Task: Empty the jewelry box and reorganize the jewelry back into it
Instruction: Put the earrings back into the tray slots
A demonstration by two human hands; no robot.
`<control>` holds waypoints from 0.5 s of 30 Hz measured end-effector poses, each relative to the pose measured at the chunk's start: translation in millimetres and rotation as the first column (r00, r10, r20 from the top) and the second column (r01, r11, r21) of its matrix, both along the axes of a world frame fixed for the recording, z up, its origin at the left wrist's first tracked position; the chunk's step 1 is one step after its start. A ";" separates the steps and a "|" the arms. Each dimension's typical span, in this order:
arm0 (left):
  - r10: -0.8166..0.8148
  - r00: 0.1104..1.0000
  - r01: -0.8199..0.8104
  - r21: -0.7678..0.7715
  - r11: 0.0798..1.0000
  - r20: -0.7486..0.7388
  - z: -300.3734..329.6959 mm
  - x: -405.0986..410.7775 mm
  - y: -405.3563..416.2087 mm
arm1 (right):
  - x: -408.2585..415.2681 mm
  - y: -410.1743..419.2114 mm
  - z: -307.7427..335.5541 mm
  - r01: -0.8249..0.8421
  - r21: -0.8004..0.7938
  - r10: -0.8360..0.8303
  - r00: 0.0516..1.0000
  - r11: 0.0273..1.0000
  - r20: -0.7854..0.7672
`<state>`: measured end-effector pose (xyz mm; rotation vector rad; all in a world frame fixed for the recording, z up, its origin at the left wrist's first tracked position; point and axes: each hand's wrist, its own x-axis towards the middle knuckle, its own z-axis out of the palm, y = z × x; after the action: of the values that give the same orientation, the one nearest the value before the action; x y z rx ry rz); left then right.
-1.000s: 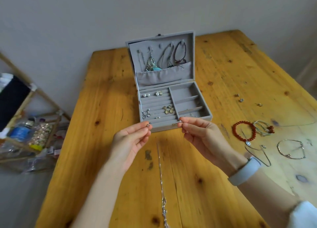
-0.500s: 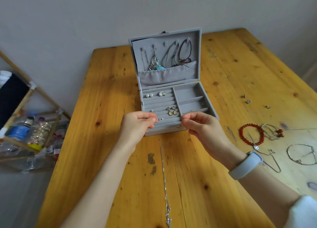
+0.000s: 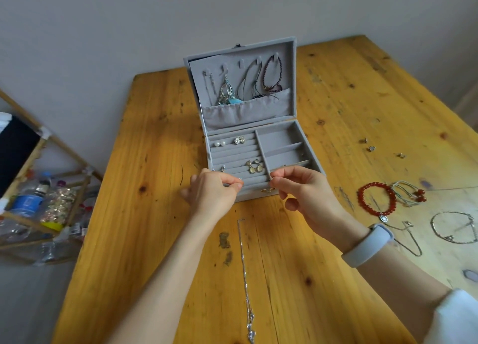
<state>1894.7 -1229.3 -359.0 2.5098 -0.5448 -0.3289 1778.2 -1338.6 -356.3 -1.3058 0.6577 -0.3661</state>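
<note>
Fingertips point(image 3: 237, 186) of our left hand point(image 3: 212, 195) pinch together over the front ring rolls of the jewelry box point(image 3: 261, 160), with a tiny silvery piece just visible at the pinch; we cannot tell exactly what it is. Our right hand point(image 3: 305, 193) pinches too, thumb and forefinger closed on a small metal bit at the front end of the box's centre divider, the other fingers curled loosely below. A pale grey wristband point(image 3: 367, 245) circles our right wrist.

Both hands hang over the front edge of the grey velvet box, which stands open on the wooden table point(image 3: 144, 214). In its ring rolls sit pearl studs point(image 3: 219, 144), a sparkly pair of earrings point(image 3: 239, 139) and teardrop earrings point(image 3: 254, 166). Compartments on the right side look nearly bare. The upright lid carries hanging pieces: a thin chain, a dangly silver earring above a turquoise stone point(image 3: 234, 101), cords, and a dark braided bracelet point(image 3: 273, 76), over a gathered pocket.

Between our forearms a silver necklace point(image 3: 245, 279) lies stretched towards us. To the right on the table lie a red bead bracelet point(image 3: 376, 199), a corded bracelet with red beads point(image 3: 408, 192), a thin chain bracelet point(image 3: 454, 227) and several small studs point(image 3: 371, 148). A bamboo rack with bottles point(image 3: 38, 196) stands on the floor at left.
</note>
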 end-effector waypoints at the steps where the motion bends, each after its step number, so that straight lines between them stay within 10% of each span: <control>1: 0.009 1.000 -0.009 0.005 1.000 0.006 -1.9 -1.3 0.4 | 0.3 0.2 -0.3 0.002 0.000 -0.002 1.000 1.000 0.000; 15: 0.028 0.991 -0.034 0.044 0.998 0.134 -5.5 -2.4 -1.6 | 0.1 2.4 -5.2 0.019 0.010 -0.019 1.000 1.000 0.006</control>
<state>1892.3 -1230.9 -364.6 2.5953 -0.5548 -0.1644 1778.3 -1336.2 -361.5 -1.2889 0.6669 -0.3814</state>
